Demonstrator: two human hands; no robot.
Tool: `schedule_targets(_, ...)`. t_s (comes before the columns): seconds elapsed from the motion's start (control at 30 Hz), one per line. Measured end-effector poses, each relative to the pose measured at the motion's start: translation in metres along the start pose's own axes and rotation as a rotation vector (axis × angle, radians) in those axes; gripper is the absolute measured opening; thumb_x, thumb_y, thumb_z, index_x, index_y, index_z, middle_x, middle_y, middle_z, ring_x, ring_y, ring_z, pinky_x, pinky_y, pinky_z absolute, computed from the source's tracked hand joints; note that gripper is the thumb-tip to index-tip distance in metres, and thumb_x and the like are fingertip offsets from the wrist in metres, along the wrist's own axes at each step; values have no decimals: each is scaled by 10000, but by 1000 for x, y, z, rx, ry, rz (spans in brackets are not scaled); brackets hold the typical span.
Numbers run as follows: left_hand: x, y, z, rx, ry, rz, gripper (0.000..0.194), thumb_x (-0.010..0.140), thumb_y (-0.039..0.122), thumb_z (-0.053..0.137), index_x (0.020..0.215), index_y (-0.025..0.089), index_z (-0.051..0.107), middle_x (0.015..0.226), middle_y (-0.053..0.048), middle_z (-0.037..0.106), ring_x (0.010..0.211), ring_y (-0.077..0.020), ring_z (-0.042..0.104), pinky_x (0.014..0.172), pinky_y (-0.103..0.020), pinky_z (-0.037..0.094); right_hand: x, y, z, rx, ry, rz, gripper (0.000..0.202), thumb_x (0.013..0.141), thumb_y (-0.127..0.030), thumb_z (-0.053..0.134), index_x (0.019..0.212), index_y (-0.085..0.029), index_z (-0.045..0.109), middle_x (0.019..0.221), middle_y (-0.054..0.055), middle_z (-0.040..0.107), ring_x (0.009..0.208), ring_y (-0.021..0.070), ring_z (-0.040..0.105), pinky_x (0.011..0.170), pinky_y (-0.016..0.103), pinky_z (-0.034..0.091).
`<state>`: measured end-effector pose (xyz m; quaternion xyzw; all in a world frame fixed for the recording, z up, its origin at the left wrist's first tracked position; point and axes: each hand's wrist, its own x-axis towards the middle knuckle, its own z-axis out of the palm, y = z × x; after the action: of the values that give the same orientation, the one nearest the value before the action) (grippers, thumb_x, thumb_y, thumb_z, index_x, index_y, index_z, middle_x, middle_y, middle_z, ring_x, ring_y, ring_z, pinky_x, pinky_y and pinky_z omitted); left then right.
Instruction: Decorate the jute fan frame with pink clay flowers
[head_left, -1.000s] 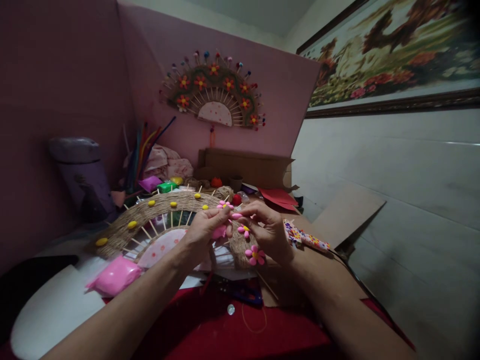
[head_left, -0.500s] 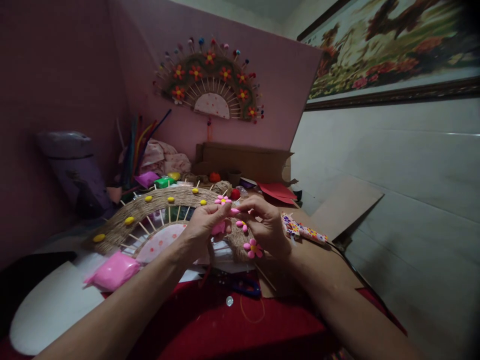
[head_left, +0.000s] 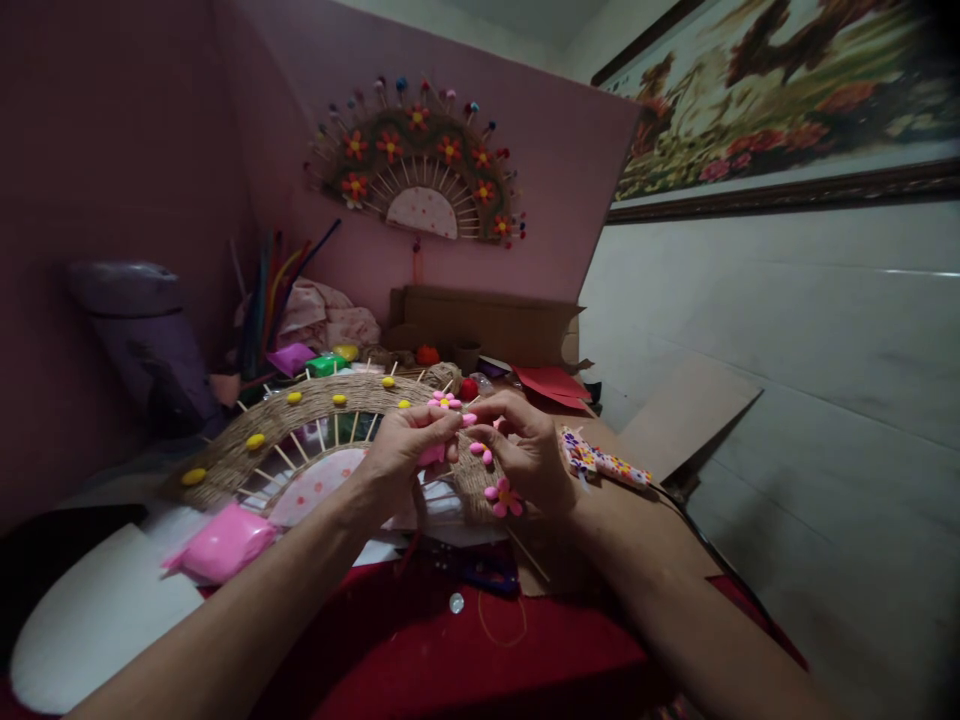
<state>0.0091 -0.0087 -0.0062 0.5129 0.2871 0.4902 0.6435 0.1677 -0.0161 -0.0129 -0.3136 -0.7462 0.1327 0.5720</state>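
Observation:
My left hand (head_left: 412,440) is closed, its thumb and finger pinching a small pink clay petal (head_left: 468,419). A larger lump of pink clay (head_left: 433,456) shows under its fingers. Opposite it, my right hand (head_left: 525,450) is curled with its fingertips at the same petal. Below both hands lies a fan-shaped piece wrapped in twine (head_left: 225,452), with thin sticks and a dotted white half-circle (head_left: 319,485). Yellow clay ovals (head_left: 255,441) dot its band. On its right part are a full pink flower (head_left: 503,497), another pink flower (head_left: 444,401), and a partial one (head_left: 481,452).
A bag of pink clay (head_left: 221,543) lies left of my forearm. Scissors (head_left: 480,570) and a clear bead (head_left: 457,603) are on the red cloth (head_left: 450,670). A flower-patterned glue gun (head_left: 604,460) rests on cardboard at right. A finished fan (head_left: 420,165) hangs on the pink wall.
The view has shifted very slightly. My right fingertips have moved a little at the petal; my left hand keeps its pinch.

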Motion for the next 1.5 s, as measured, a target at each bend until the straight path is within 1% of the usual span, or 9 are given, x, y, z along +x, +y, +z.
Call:
schedule_targets(0.17, 0, 0, -1, -10, -10, -12, 367, 632, 449, 767, 625, 125, 593, 459, 10, 542, 369, -48, 417, 342, -158, 232, 1, -1, 0, -5, 14, -80, 46, 821, -217, 649, 856, -225, 677, 819, 20, 654, 769, 140, 588, 613, 268, 462)
schedule_targets(0.33, 0, -1, 0, -25, -15, -6, 356, 616, 426, 784, 637, 122, 600, 454, 18, 539, 356, -35, 388, 344, -154, 242, 0, 0, 0, 29, 6, -82, 92, 809, -204, 665, 894, -236, 681, 842, 16, 653, 774, 136, 588, 616, 263, 459)
schedule_targets(0.5, 0, -1, 0, -23, 28, -10, 365, 648, 455, 761, 658, 128, 599, 481, 11, 550, 387, -48, 430, 355, -150, 257, 0, 1, 0, 1, 25, -86, 68, 828, -204, 641, 877, -229, 681, 843, 25, 650, 766, 140, 585, 580, 260, 438)
schedule_targets(0.77, -3, -2, 2, -28, -36, -37, 357, 621, 432, 782, 655, 125, 602, 477, 16, 542, 381, -31, 389, 365, -147, 236, -2, 2, 0, 4, 11, -84, 81, 813, -196, 654, 889, -220, 670, 861, 28, 629, 796, 143, 580, 596, 256, 447)
schedule_targets(0.97, -2, -3, 4, 111, 43, 6, 411, 663, 513, 726, 657, 115, 624, 461, 6, 547, 370, -37, 381, 354, -158, 207, -3, 2, 1, -74, -7, -27, 47, 853, -205, 598, 888, -201, 628, 854, 20, 622, 682, 115, 549, 587, 258, 442)
schedule_targets(1.1, -3, -3, 3, 96, 5, 1, 389, 644, 476, 754, 630, 112, 618, 469, 7, 550, 388, -37, 401, 379, -160, 233, -2, 1, 0, -119, -30, -100, 54, 844, -171, 598, 883, -203, 619, 873, 23, 613, 733, 126, 557, 599, 258, 446)
schedule_targets(1.27, -3, -2, 2, 61, -64, 11, 369, 688, 471, 718, 690, 110, 645, 463, -7, 563, 388, -48, 416, 384, -168, 257, -1, 0, -1, -92, -20, -104, 99, 847, -173, 602, 924, -221, 640, 903, 29, 624, 815, 142, 580, 617, 263, 454)
schedule_targets(1.37, -2, -2, 1, 62, -37, 9, 372, 710, 487, 695, 713, 119, 644, 465, -5, 567, 375, -47, 410, 368, -165, 234, -1, 1, 0, -81, 0, -95, 71, 848, -182, 606, 898, -216, 643, 880, 25, 631, 785, 137, 581, 599, 260, 447)
schedule_targets(1.5, 1, -3, -2, 46, -27, 24, 349, 678, 441, 736, 632, 122, 601, 474, -4, 572, 370, -44, 413, 358, -164, 241, -1, 2, 0, -94, -6, -83, 61, 835, -188, 623, 892, -202, 643, 855, 27, 645, 746, 131, 583, 590, 261, 444)
